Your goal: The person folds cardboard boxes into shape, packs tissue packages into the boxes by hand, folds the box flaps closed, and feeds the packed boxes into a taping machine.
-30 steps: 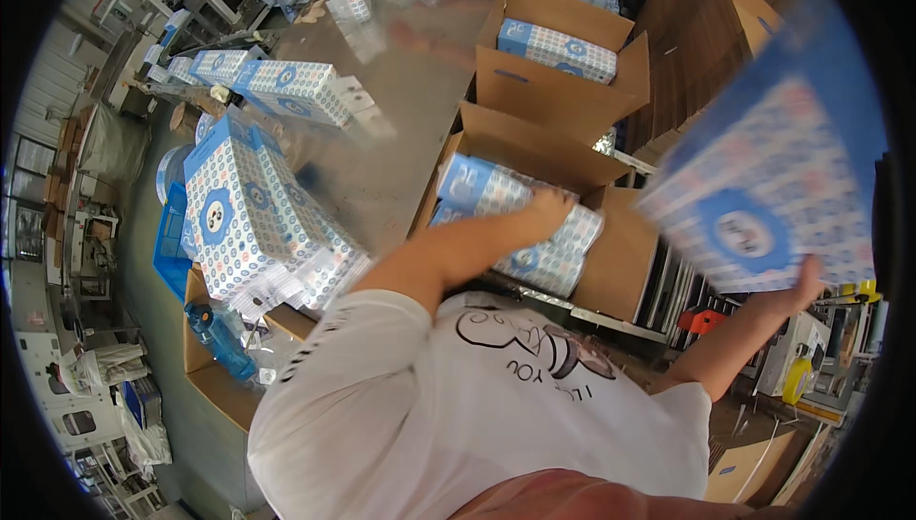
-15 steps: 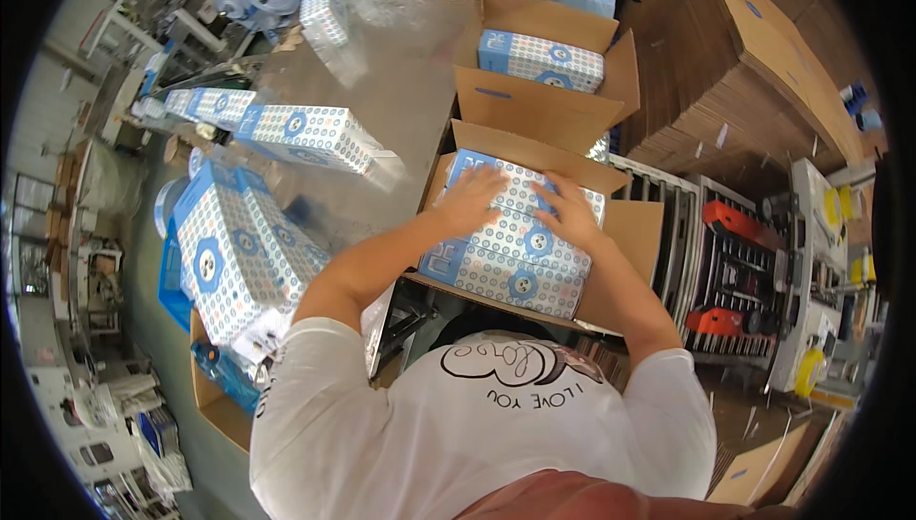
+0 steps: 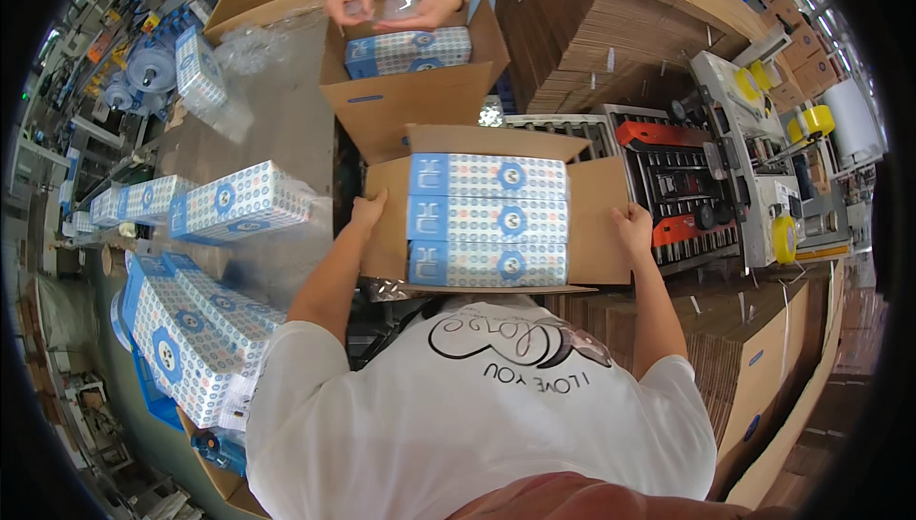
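In front of me stands an open cardboard carton with its flaps spread outward. Three white-and-blue patterned packs lie side by side in it, filling the opening. At the left flap, my left hand is closed around its outer edge. My right hand grips the outer edge of the right flap. The undersides of the flaps and the fingers behind them are hidden.
Beyond it, a co-worker's hands hold clear plastic above a second carton with a patterned pack inside. More wrapped packs lie on the metal table at left. Right are a roller conveyor with a red-edged machine and stacked flat cardboard.
Both my hands have left the tops of the packs and moved outward to the side flaps. My view has turned rightward. The co-worker's hands are now over the far carton.
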The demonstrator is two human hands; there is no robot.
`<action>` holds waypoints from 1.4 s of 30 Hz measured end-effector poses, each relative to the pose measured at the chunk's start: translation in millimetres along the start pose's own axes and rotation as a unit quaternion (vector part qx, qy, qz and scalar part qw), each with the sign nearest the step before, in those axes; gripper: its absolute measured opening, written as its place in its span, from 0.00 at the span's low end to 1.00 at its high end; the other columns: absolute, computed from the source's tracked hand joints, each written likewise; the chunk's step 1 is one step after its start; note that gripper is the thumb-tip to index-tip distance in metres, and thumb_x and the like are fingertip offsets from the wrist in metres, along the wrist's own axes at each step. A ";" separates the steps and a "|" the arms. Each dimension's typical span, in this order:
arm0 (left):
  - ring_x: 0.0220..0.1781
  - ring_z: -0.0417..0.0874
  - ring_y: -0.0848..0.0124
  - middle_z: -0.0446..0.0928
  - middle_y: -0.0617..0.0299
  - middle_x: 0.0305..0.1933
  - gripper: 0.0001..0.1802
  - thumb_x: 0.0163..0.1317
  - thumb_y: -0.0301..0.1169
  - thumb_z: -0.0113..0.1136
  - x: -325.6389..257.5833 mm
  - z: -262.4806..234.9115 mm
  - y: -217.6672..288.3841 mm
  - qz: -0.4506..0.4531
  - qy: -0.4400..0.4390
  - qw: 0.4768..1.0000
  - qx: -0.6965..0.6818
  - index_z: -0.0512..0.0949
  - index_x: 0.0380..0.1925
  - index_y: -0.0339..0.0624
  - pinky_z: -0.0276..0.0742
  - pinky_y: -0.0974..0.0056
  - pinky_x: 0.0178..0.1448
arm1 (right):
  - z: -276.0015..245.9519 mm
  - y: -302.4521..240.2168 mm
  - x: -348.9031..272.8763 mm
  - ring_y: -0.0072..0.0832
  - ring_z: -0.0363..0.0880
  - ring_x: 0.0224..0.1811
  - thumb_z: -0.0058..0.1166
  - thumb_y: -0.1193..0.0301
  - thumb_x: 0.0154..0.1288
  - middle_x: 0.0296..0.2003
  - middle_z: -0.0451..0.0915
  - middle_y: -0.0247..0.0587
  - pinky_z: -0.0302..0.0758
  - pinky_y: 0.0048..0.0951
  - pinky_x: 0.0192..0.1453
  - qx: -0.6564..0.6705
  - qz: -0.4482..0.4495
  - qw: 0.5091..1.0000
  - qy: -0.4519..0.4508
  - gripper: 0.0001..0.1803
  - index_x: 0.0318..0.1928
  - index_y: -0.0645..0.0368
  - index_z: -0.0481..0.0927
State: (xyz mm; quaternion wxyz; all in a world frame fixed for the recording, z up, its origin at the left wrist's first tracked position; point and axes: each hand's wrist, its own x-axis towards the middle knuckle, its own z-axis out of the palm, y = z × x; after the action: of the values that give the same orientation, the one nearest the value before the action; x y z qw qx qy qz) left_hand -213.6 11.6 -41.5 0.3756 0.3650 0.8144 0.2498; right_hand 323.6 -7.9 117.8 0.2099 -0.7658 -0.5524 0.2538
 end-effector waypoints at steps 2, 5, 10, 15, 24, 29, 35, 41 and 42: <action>0.54 0.80 0.56 0.81 0.48 0.47 0.28 0.56 0.43 0.65 -30.4 -5.3 60.9 0.116 -0.098 0.988 0.016 0.74 0.53 0.38 0.73 0.56 0.58 | -1.4 44.9 -3.1 0.39 0.77 0.38 0.59 0.64 0.62 0.37 0.78 0.51 0.72 0.36 0.42 0.091 -0.041 0.995 0.012 0.21 0.47 0.69 0.73; 0.56 0.78 0.55 0.78 0.45 0.51 0.25 0.58 0.33 0.60 -112.2 0.1 163.1 0.301 -0.071 0.947 0.082 0.71 0.55 0.36 0.72 0.57 0.59 | 9.2 13.4 -12.3 0.53 0.51 0.72 0.57 0.50 0.63 0.69 0.50 0.65 0.55 0.43 0.72 0.150 -0.129 0.950 -0.240 0.51 0.70 0.68 0.44; 0.77 0.38 0.40 0.37 0.33 0.75 0.47 0.63 0.59 0.44 -176.1 115.4 199.5 0.403 -0.333 0.741 0.422 0.49 0.70 0.33 0.41 0.36 0.73 | -5.9 -15.5 -26.2 0.52 0.33 0.76 0.52 0.36 0.58 0.73 0.36 0.63 0.41 0.46 0.77 -0.008 -0.251 0.787 -0.563 0.59 0.72 0.66 0.40; 0.77 0.31 0.40 0.33 0.42 0.77 0.49 0.61 0.69 0.36 -133.1 111.9 215.4 0.347 -0.481 0.749 0.293 0.54 0.71 0.44 0.36 0.30 0.71 | -29.2 -17.4 -1.8 0.51 0.44 0.75 0.69 0.51 0.47 0.71 0.46 0.61 0.45 0.45 0.76 -0.166 -0.301 0.898 -0.275 0.59 0.72 0.60 0.48; 0.76 0.49 0.51 0.52 0.45 0.74 0.41 0.65 0.38 0.57 -119.0 176.1 131.1 0.316 0.023 0.918 -0.240 0.48 0.72 0.39 0.49 0.49 0.74 | 4.2 23.7 30.9 0.50 0.55 0.71 0.66 0.60 0.51 0.66 0.61 0.55 0.48 0.50 0.74 -0.141 -0.358 0.921 0.061 0.46 0.68 0.61 0.59; 0.73 0.57 0.58 0.53 0.45 0.73 0.39 0.66 0.29 0.55 -108.6 157.0 154.7 0.325 -0.117 0.919 -0.191 0.46 0.72 0.36 0.54 0.61 0.73 | 28.8 46.3 -17.3 0.46 0.48 0.74 0.57 0.59 0.61 0.71 0.53 0.50 0.42 0.49 0.76 -0.110 -0.240 0.965 0.005 0.40 0.70 0.57 0.57; 0.73 0.56 0.59 0.51 0.45 0.74 0.44 0.64 0.28 0.58 -165.4 205.3 158.5 0.265 -0.041 0.937 -0.226 0.41 0.72 0.36 0.54 0.59 0.73 | -0.9 63.9 104.8 0.44 0.47 0.75 0.46 0.49 0.67 0.72 0.51 0.49 0.41 0.47 0.77 -0.141 -0.425 0.892 -0.067 0.39 0.72 0.54 0.54; 0.76 0.47 0.58 0.42 0.47 0.76 0.51 0.61 0.32 0.63 -189.2 324.8 242.9 0.250 0.010 0.946 -0.206 0.37 0.73 0.39 0.44 0.57 0.76 | -32.8 115.8 184.6 0.43 0.48 0.75 0.43 0.45 0.67 0.70 0.56 0.52 0.41 0.42 0.78 -0.182 -0.312 0.931 0.056 0.39 0.70 0.56 0.59; 0.77 0.45 0.55 0.41 0.44 0.76 0.51 0.60 0.32 0.64 -185.3 350.6 258.9 0.268 -0.012 0.934 -0.237 0.38 0.72 0.37 0.43 0.55 0.77 | -45.6 130.4 193.4 0.43 0.49 0.75 0.43 0.47 0.67 0.70 0.55 0.51 0.42 0.42 0.77 -0.187 -0.283 0.937 0.082 0.39 0.69 0.59 0.58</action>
State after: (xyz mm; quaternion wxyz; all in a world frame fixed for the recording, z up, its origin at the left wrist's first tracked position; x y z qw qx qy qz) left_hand 253.9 70.8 6.4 0.3796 0.4731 0.5986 0.5231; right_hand 498.8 135.1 44.7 0.1708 -0.6213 -0.7646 0.0126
